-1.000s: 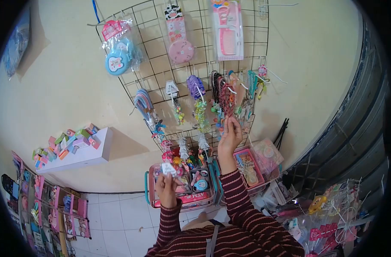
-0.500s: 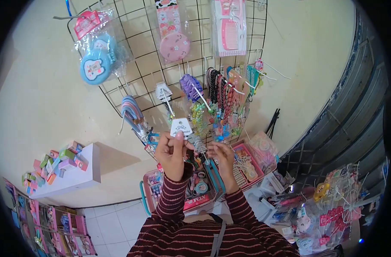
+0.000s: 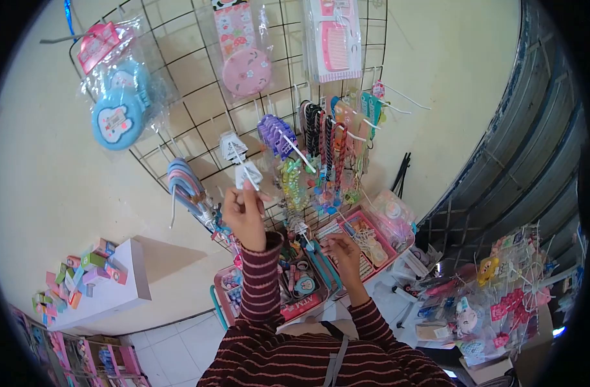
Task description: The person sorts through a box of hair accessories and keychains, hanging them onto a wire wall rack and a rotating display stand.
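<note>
My left hand [image 3: 245, 218] pinches a white card tag [image 3: 248, 174] at the tip of a white hook on the wire grid. Another white card [image 3: 233, 148] hangs further back on that hook. What hangs under the held tag is hidden by my fingers. My right hand [image 3: 346, 253] is lower and to the right, its fingers curled together; whatever is in them is too small to make out. Close to its fingertips is a bunch of white tags [image 3: 299, 227]. Beside the hook hang purple-carded items [image 3: 277, 137] and green beaded strands [image 3: 293, 180].
The wire grid [image 3: 201, 97] holds packaged blue round items [image 3: 119, 119], a pink comb [image 3: 335, 46] and braided cords [image 3: 311, 122]. Below stand a pink basket [image 3: 388, 248] and a teal-handled basket [image 3: 215, 300]. A white shelf [image 3: 137, 277] juts from the left wall; a metal shutter [image 3: 495, 174] is right.
My left hand has moved up and left with the white tag, bringing it to the hook. My right hand has dropped slightly to the right. The view has shifted a little.
</note>
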